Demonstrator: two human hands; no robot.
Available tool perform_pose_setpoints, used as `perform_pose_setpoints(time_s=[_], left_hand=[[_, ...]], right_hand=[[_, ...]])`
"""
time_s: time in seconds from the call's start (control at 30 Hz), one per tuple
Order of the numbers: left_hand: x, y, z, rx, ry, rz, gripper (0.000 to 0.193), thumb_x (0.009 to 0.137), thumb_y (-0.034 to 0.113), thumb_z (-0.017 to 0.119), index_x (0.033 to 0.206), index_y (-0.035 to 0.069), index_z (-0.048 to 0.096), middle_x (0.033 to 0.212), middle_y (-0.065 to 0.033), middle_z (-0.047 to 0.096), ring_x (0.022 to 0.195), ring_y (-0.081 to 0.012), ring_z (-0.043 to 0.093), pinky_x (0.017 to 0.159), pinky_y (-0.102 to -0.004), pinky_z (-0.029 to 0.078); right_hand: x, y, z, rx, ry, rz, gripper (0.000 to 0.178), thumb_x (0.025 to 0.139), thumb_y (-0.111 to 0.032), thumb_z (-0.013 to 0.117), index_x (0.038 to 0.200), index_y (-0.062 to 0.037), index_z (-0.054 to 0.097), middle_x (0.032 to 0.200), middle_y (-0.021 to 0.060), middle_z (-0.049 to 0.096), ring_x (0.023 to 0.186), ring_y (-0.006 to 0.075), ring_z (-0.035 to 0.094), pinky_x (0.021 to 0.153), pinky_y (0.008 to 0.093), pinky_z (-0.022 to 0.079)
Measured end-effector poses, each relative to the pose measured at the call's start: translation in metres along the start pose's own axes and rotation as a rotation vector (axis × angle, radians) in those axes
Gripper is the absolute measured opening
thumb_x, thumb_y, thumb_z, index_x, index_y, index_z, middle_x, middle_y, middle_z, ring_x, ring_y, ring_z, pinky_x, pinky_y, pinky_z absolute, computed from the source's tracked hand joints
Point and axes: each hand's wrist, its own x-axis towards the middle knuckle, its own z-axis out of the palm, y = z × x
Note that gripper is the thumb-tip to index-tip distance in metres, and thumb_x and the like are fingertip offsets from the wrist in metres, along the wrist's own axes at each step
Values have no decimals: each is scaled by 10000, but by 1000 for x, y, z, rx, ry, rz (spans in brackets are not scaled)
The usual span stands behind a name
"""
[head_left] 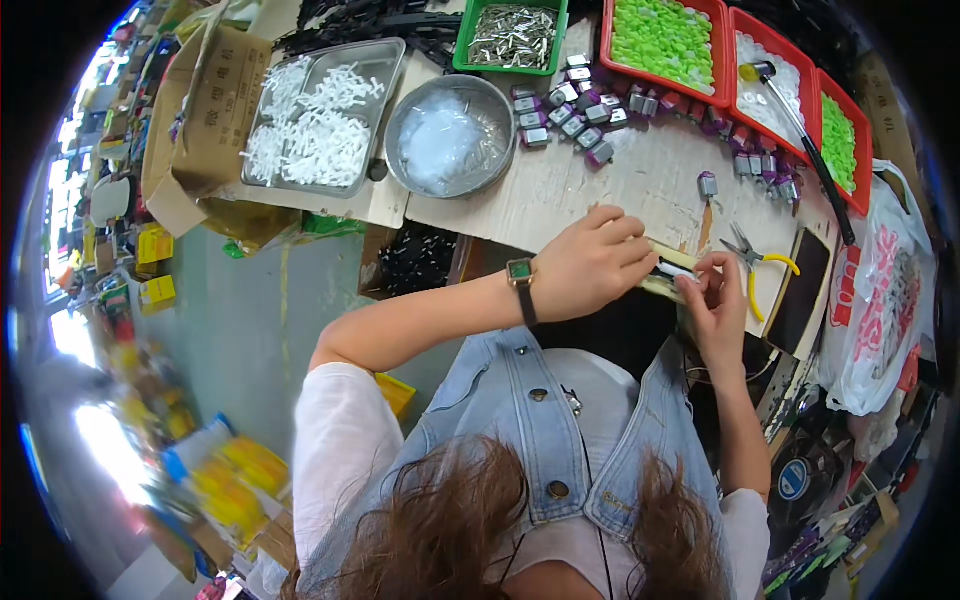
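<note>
My left hand (597, 262), with a watch on its wrist, is curled over the left end of a cream block-like fixture (668, 249) at the table's near edge. Its fingertips point downward, and what they pinch is hidden. A small black and white part (676, 269) lies in the fixture. From the right, my right hand (720, 305) closes thumb and fingers around that part's right end. Just beyond my right hand rest pliers (752, 262) with yellow handles. A single small grey motor (708, 184) with a purple end stands farther back.
Behind are a heap of motors (575, 110), a green bin (460, 50) of metal pins and red bins (728, 60). A hammer (805, 135) leans across them. Leftward sit a metal bowl (397, 172) and a tray (392, 70) of white parts. A phone (800, 290) lies right.
</note>
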Motion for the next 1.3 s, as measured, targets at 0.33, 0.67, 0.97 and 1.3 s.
perform_pose_setpoints(time_s=[0.33, 0.67, 0.97, 1.3], left_hand=[[8, 6, 0, -2, -9, 65, 268, 768, 149, 680, 954, -40, 633, 870, -81, 580, 890, -230, 571, 872, -369, 458], [3, 3, 2, -106, 74, -22, 237, 800, 134, 694, 993, 12, 632, 890, -58, 604, 893, -215, 586, 838, -352, 459], [32, -18, -49, -213, 422, -297, 609, 813, 164, 739, 1367, 51, 513, 1271, -163, 591, 1151, -351, 558, 1021, -425, 420], [48, -13, -65, -591, 61, -398, 367, 762, 117, 797, 1105, 49, 687, 920, -124, 718, 776, -214, 687, 714, -307, 519]], right_hand=[[178, -90, -99, -748, 343, -468, 231, 947, -255, 598, 935, -25, 613, 812, 183, 652, 760, 362, 643, 668, 395, 481], [454, -60, -139, -1340, 29, -579, 315, 742, 43, 585, 1016, -79, 680, 1094, 189, 657, 1055, 360, 627, 891, 446, 516], [225, -121, -79, -395, 220, -710, 242, 784, 62, 614, 991, -51, 666, 877, 70, 706, 805, 127, 693, 663, 247, 517], [34, -79, -64, 119, -206, -301, 371, 750, 59, 733, 1112, 22, 662, 1129, 127, 684, 986, 164, 660, 839, 284, 521]])
